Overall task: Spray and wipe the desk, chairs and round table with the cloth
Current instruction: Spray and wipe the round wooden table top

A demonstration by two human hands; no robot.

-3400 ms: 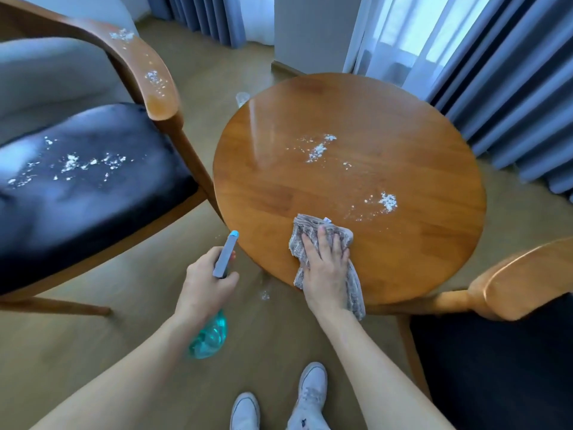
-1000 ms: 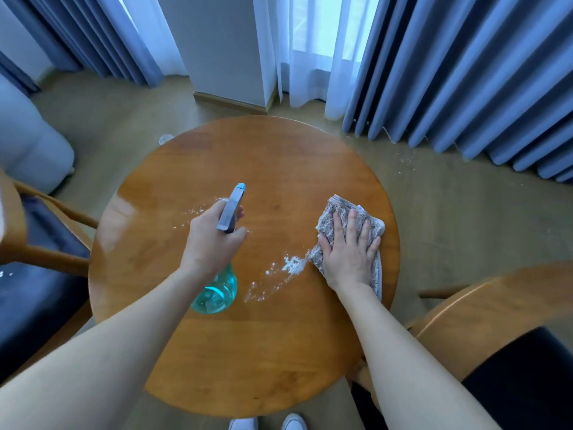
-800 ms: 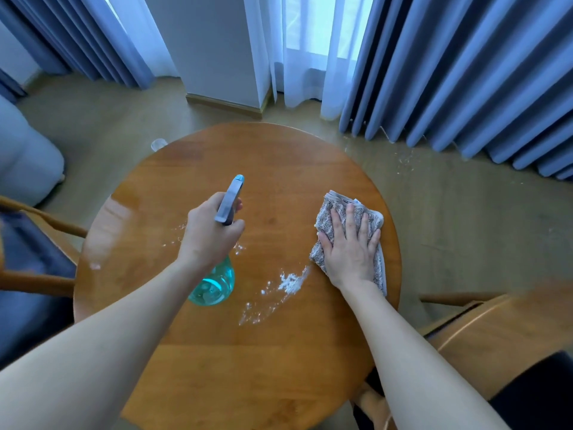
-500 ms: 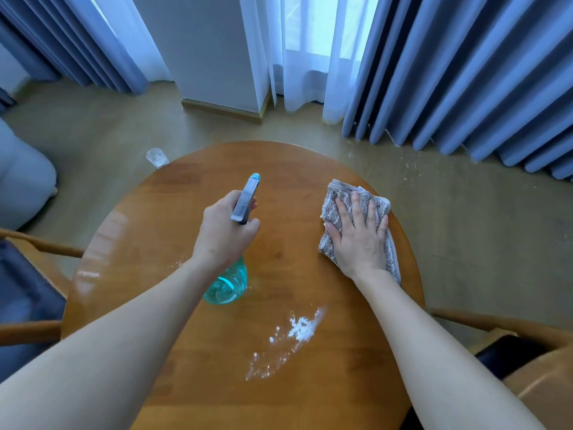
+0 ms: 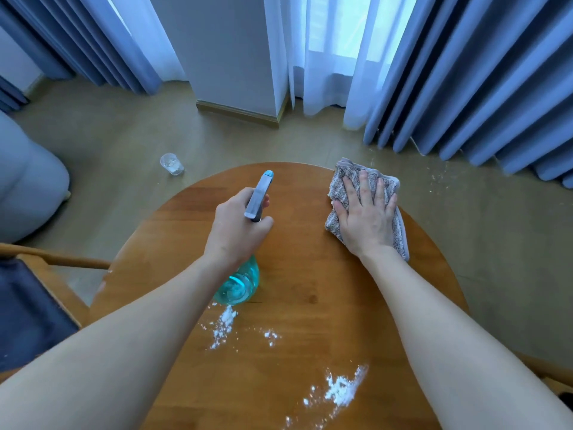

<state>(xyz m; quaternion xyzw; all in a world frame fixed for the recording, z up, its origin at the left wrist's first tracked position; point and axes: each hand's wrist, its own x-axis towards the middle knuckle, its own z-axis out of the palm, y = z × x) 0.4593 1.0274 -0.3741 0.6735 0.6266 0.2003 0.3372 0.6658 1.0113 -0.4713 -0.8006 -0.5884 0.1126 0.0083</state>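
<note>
No legible writing or brand is showing on any item. White powder (image 5: 341,389) is lying in patches on the near part of the round table (image 5: 310,305). Left hand (image 5: 235,231) is gripping the spray bottle (image 5: 238,283), fingers curled round its neck; the hand is hiding the trigger, and the teal body is hanging just above the tabletop. Right hand (image 5: 366,218) is pressing flat, fingers straight and spread, on the cloth (image 5: 344,178) at the table's far right edge. A chair (image 5: 34,305) is sitting cut off at left. A clear cup (image 5: 171,163) is standing on the floor beyond
</note>
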